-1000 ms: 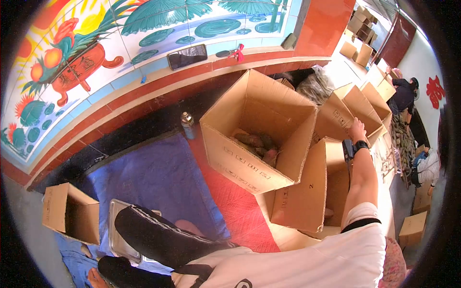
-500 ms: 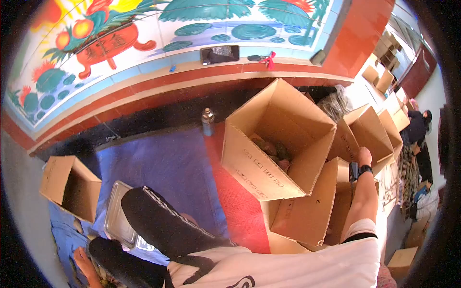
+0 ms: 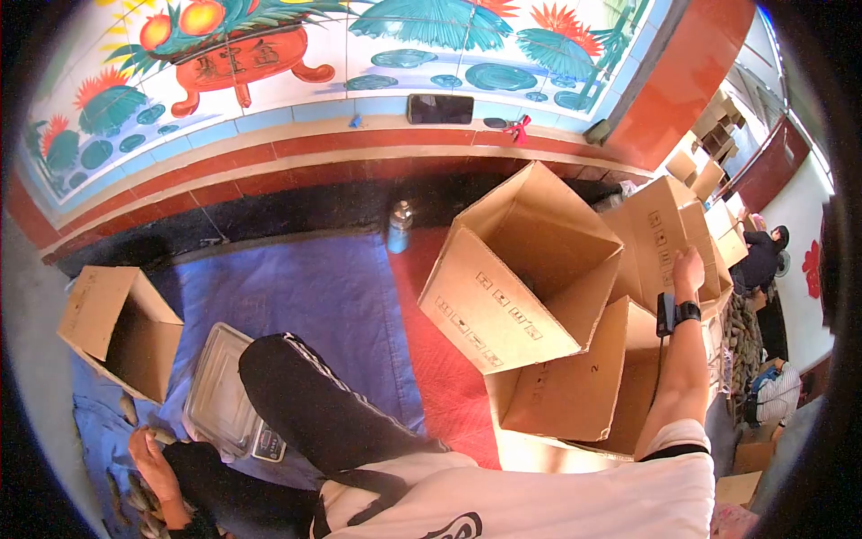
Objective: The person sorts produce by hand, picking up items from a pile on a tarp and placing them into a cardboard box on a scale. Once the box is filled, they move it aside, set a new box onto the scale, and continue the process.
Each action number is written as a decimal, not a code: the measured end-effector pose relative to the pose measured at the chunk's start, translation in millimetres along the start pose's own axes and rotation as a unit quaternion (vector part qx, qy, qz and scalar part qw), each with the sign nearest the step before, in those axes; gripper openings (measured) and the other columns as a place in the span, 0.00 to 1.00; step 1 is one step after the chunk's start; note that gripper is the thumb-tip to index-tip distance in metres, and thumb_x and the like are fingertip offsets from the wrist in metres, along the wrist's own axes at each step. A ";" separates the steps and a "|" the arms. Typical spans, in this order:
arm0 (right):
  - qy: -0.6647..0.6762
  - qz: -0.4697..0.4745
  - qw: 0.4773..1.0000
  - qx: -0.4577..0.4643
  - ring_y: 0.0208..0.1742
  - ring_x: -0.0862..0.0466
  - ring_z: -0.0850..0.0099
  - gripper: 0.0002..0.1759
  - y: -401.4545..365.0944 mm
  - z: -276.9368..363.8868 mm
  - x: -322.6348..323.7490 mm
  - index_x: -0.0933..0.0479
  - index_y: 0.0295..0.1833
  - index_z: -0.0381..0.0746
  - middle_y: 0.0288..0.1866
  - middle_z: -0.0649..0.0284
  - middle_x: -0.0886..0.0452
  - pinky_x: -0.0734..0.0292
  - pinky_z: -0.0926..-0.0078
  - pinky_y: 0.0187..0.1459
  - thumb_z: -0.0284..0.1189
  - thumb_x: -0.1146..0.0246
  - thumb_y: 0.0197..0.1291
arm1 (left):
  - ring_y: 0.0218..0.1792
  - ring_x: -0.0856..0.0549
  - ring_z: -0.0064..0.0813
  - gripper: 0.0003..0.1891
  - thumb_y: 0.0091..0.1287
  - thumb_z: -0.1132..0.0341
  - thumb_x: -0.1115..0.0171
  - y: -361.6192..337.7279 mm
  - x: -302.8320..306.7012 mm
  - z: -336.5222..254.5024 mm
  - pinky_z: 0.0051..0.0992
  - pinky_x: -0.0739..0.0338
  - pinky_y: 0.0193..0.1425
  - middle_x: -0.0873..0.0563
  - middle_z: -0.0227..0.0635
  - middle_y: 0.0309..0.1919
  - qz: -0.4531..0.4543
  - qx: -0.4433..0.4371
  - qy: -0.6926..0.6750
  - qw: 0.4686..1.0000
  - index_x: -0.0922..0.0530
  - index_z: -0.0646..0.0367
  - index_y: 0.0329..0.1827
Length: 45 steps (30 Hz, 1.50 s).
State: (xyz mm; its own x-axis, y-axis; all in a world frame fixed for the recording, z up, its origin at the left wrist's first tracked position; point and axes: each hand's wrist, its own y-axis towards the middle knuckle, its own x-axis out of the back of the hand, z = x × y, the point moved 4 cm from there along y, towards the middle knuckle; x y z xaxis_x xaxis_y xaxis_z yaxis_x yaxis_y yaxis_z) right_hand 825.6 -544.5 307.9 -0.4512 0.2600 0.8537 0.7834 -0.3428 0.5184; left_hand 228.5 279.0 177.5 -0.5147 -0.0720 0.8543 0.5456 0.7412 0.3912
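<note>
My right hand point(image 3: 689, 271) grips the edge of a tilted cardboard box point(image 3: 648, 229) with printed marks on its side. The wrist above it carries a black strap and a small black device point(image 3: 665, 314). At the lower left, my left hand point(image 3: 154, 465) has its fingers stretched out beside my leg, over brown elongated lumps point(image 3: 139, 492) like root vegetables. No held thing shows in it. In front of my knee lies a clear plastic tray point(image 3: 215, 382), beside a small panel with a display point(image 3: 268, 444), perhaps a scale.
A large open carton point(image 3: 503, 310) leans on another box point(image 3: 566, 395) at my right. A small open box point(image 3: 121, 328) stands on the blue sheet point(image 3: 305, 296). Near the wall are a bottle point(image 3: 400, 226) and, on a ledge, a phone point(image 3: 440, 110). A person point(image 3: 761, 260) sits far right.
My right hand has tipped the gripped box up, so its printed side now shows. My left hand has risen slightly beside my leg. The view has shifted a little.
</note>
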 end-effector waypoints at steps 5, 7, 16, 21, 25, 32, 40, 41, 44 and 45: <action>0.063 -0.123 0.990 -0.025 0.42 0.19 0.50 0.17 -15.3 33.9 86.0 0.26 0.46 0.41 0.41 0.50 0.19 0.24 0.54 0.42 0.42 0.42 0.59 | 0.51 0.27 0.48 0.13 0.70 0.66 0.55 -5.4 2.1 -35.0 0.39 0.38 0.61 0.22 0.50 0.45 0.032 -0.010 -0.062 0.998 0.27 0.70 0.39; 0.073 -0.172 0.982 -0.014 0.42 0.19 0.50 0.17 -11.2 34.4 104.8 0.26 0.48 0.43 0.42 0.50 0.19 0.24 0.53 0.41 0.43 0.43 0.59 | 0.52 0.27 0.49 0.13 0.70 0.66 0.55 -7.3 1.2 -35.8 0.40 0.38 0.61 0.22 0.49 0.45 0.040 -0.024 -0.057 0.997 0.27 0.69 0.39; 0.126 -0.345 0.930 -0.004 0.42 0.19 0.49 0.24 -39.4 61.7 260.6 0.25 0.51 0.47 0.42 0.53 0.18 0.26 0.53 0.40 0.53 0.45 0.60 | 0.57 0.29 0.50 0.14 0.70 0.65 0.54 -15.1 5.0 -36.8 0.42 0.39 0.63 0.21 0.47 0.47 0.036 -0.055 -0.080 0.995 0.24 0.67 0.40; 0.169 -0.443 0.878 0.068 0.41 0.17 0.57 0.23 -48.9 73.0 311.0 0.22 0.49 0.43 0.41 0.55 0.17 0.25 0.65 0.43 0.50 0.41 0.59 | 0.56 0.28 0.52 0.15 0.69 0.64 0.53 -20.9 11.7 -35.2 0.42 0.37 0.62 0.20 0.48 0.47 0.018 -0.052 -0.105 0.993 0.23 0.69 0.41; 0.430 -0.363 0.800 0.209 0.39 0.23 0.79 0.13 -81.4 108.1 345.0 0.21 0.49 0.37 0.41 0.63 0.18 0.29 0.82 0.43 0.30 0.39 0.62 | 0.55 0.27 0.51 0.16 0.70 0.62 0.52 -29.2 22.3 -33.4 0.42 0.37 0.61 0.19 0.48 0.46 0.015 -0.047 -0.096 0.994 0.23 0.68 0.41; 0.643 -0.199 0.695 0.252 0.50 0.24 0.80 0.19 -145.6 217.1 394.4 0.24 0.54 0.35 0.50 0.64 0.20 0.32 0.83 0.52 0.36 0.42 0.65 | 0.53 0.26 0.52 0.16 0.69 0.59 0.50 -46.4 35.2 -21.4 0.43 0.35 0.59 0.19 0.48 0.44 -0.034 -0.019 -0.077 0.996 0.22 0.67 0.38; 0.733 0.047 0.509 0.448 0.38 0.23 0.82 0.18 -247.5 390.2 402.2 0.23 0.52 0.37 0.41 0.68 0.19 0.28 0.83 0.43 0.36 0.38 0.60 | 0.51 0.24 0.52 0.15 0.66 0.59 0.47 -56.7 46.3 -11.4 0.43 0.34 0.59 0.18 0.47 0.43 -0.049 -0.015 -0.065 0.997 0.22 0.66 0.37; 0.727 0.081 0.507 0.456 0.37 0.23 0.83 0.17 -270.7 411.0 404.0 0.24 0.51 0.37 0.39 0.69 0.19 0.27 0.82 0.42 0.35 0.38 0.60 | 0.52 0.25 0.51 0.14 0.66 0.61 0.45 -58.0 48.0 -10.8 0.43 0.34 0.59 0.18 0.47 0.43 -0.048 -0.006 -0.067 0.997 0.22 0.65 0.36; 0.660 0.075 0.520 0.536 0.30 0.25 0.81 0.13 -328.4 465.0 404.5 0.23 0.43 0.37 0.28 0.68 0.21 0.28 0.77 0.33 0.33 0.37 0.57 | 0.52 0.25 0.51 0.12 0.65 0.62 0.44 -63.0 51.2 -5.7 0.42 0.35 0.60 0.18 0.46 0.43 -0.054 0.009 -0.068 0.996 0.22 0.65 0.36; 0.646 0.124 0.507 0.557 0.28 0.25 0.79 0.12 -349.9 479.9 404.1 0.23 0.41 0.37 0.25 0.67 0.22 0.28 0.75 0.31 0.34 0.37 0.57 | 0.52 0.25 0.50 0.12 0.64 0.62 0.43 -64.4 53.0 -4.5 0.42 0.35 0.60 0.18 0.45 0.42 -0.058 0.009 -0.079 0.995 0.22 0.65 0.36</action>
State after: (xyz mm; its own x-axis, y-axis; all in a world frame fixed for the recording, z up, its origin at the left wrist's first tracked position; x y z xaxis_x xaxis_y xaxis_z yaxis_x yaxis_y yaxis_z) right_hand 574.2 113.8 448.0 0.3807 -0.7209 0.5791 0.3153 0.6899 0.6516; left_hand 169.0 224.4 199.1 -0.6722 -0.0530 0.7385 0.4647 0.7463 0.4765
